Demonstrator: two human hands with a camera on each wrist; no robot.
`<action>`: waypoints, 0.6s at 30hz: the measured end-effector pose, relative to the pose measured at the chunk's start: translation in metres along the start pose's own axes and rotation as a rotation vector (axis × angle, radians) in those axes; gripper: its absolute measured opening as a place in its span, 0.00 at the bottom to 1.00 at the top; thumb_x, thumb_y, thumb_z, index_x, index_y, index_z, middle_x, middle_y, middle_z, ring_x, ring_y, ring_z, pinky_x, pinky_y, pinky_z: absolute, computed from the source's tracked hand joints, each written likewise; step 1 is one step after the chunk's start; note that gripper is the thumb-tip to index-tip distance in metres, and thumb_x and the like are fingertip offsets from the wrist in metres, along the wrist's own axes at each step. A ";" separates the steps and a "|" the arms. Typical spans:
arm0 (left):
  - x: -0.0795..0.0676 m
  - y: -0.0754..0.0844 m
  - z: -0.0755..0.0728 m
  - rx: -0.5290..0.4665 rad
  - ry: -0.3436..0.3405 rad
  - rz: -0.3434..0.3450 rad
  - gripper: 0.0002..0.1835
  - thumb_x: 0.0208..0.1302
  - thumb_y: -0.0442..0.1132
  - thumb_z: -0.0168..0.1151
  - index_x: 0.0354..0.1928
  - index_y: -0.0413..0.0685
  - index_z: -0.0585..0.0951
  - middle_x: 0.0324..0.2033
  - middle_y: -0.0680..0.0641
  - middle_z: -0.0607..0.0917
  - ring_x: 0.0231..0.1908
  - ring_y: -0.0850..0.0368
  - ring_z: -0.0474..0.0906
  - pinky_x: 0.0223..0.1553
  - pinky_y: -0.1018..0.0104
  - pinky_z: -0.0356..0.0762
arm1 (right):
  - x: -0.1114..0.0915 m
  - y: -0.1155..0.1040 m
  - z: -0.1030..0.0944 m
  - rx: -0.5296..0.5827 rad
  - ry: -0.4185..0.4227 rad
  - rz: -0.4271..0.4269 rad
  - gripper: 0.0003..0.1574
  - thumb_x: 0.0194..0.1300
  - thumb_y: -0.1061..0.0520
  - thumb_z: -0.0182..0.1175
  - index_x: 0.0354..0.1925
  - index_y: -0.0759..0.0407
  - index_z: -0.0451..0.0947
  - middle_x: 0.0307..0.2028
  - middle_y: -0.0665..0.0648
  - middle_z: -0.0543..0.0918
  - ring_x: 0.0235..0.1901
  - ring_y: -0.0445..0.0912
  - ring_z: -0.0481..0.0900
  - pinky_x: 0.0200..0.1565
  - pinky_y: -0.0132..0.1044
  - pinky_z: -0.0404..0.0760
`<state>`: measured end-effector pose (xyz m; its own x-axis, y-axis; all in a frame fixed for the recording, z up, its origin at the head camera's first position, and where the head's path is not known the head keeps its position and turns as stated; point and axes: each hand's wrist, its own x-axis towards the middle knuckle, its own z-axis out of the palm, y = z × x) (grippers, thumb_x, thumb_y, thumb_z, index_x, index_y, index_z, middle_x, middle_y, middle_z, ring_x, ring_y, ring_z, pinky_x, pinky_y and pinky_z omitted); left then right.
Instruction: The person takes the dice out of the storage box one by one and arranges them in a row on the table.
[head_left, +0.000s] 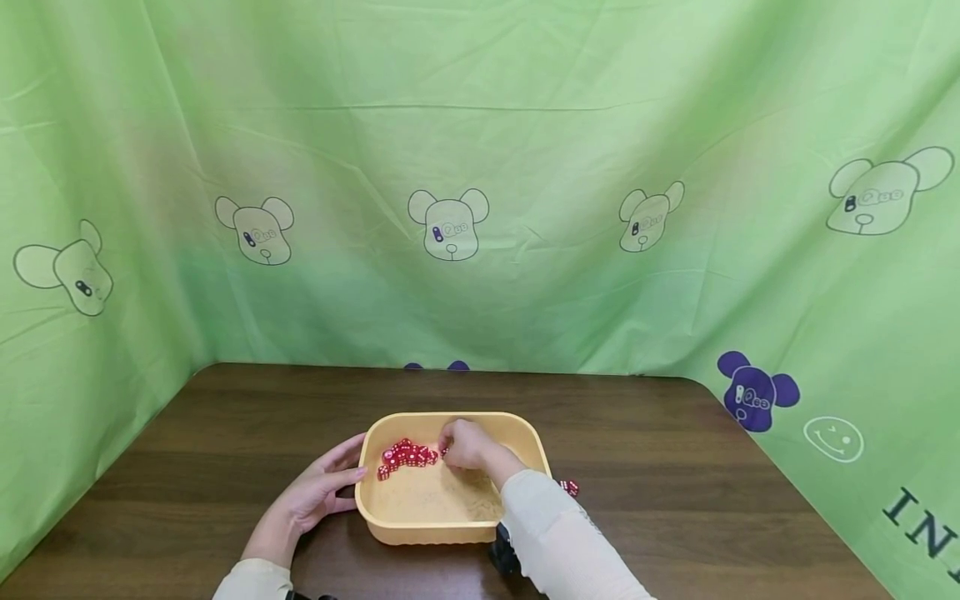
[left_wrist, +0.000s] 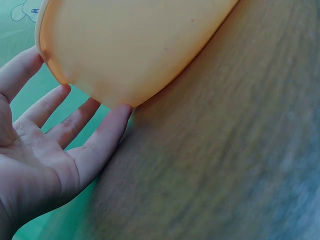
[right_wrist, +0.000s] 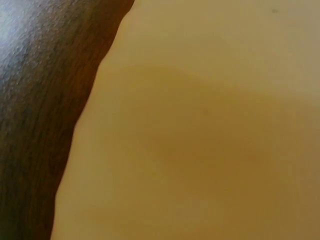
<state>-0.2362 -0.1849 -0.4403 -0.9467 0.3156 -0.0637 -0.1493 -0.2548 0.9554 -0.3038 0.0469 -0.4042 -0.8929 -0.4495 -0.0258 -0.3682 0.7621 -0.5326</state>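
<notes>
A pale yellow plastic tub [head_left: 427, 535] with rounded corners sits on the table. Inside it, toward the back left, lies a cluster of red dice [head_left: 406, 454] with white pips. My right hand [head_left: 468, 446] reaches into the tub, its curled fingers at a red die [head_left: 444, 452] just right of the cluster. My left hand [head_left: 318, 492] rests against the tub's left end; in the left wrist view its fingers [left_wrist: 107, 135] are spread, with the tips touching the outer wall. Only the tub's outer side [right_wrist: 200, 150] and the table show in the right wrist view.
Just right of the tub, partly behind the right sleeve [head_left: 562, 533], a few red dice [head_left: 570, 487] lie on the dark wooden table [head_left: 660, 467]. A black object [head_left: 504, 552] shows under the right forearm. Green printed curtains [head_left: 465, 308] enclose the back and sides.
</notes>
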 end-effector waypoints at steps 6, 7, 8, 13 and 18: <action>0.000 -0.001 -0.001 -0.003 0.001 0.001 0.36 0.55 0.31 0.54 0.64 0.42 0.51 0.62 0.35 0.47 0.48 0.45 0.67 0.40 0.49 0.70 | 0.001 0.000 -0.002 -0.062 0.012 -0.015 0.07 0.40 0.71 0.57 0.21 0.61 0.73 0.13 0.49 0.69 0.14 0.39 0.65 0.16 0.27 0.64; 0.000 -0.001 -0.001 -0.005 0.000 0.001 0.36 0.55 0.31 0.55 0.64 0.42 0.51 0.62 0.35 0.47 0.48 0.45 0.67 0.40 0.49 0.70 | 0.001 0.000 -0.002 -0.070 0.016 -0.023 0.07 0.39 0.70 0.58 0.20 0.61 0.74 0.14 0.49 0.69 0.15 0.39 0.65 0.16 0.27 0.64; 0.000 -0.001 -0.001 -0.007 -0.001 0.001 0.36 0.55 0.32 0.55 0.64 0.42 0.51 0.62 0.35 0.47 0.48 0.46 0.67 0.40 0.49 0.70 | 0.001 0.000 -0.003 -0.072 0.019 -0.029 0.07 0.39 0.70 0.58 0.20 0.61 0.74 0.14 0.48 0.69 0.15 0.39 0.65 0.16 0.27 0.65; 0.001 -0.002 -0.001 -0.013 -0.004 0.001 0.36 0.56 0.31 0.54 0.64 0.42 0.51 0.62 0.35 0.47 0.48 0.45 0.67 0.40 0.49 0.70 | 0.000 -0.002 -0.006 -0.054 0.020 -0.056 0.07 0.39 0.70 0.59 0.20 0.61 0.74 0.14 0.49 0.69 0.14 0.39 0.66 0.16 0.28 0.65; 0.000 -0.002 -0.001 -0.012 -0.004 -0.003 0.35 0.56 0.31 0.54 0.64 0.42 0.50 0.62 0.35 0.46 0.49 0.45 0.67 0.40 0.49 0.70 | -0.001 -0.003 -0.010 -0.031 0.021 -0.085 0.06 0.39 0.70 0.59 0.21 0.62 0.75 0.16 0.49 0.70 0.18 0.40 0.66 0.20 0.29 0.67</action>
<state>-0.2366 -0.1855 -0.4422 -0.9450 0.3205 -0.0655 -0.1556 -0.2644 0.9518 -0.3047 0.0499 -0.3943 -0.8632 -0.5035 0.0359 -0.4502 0.7358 -0.5059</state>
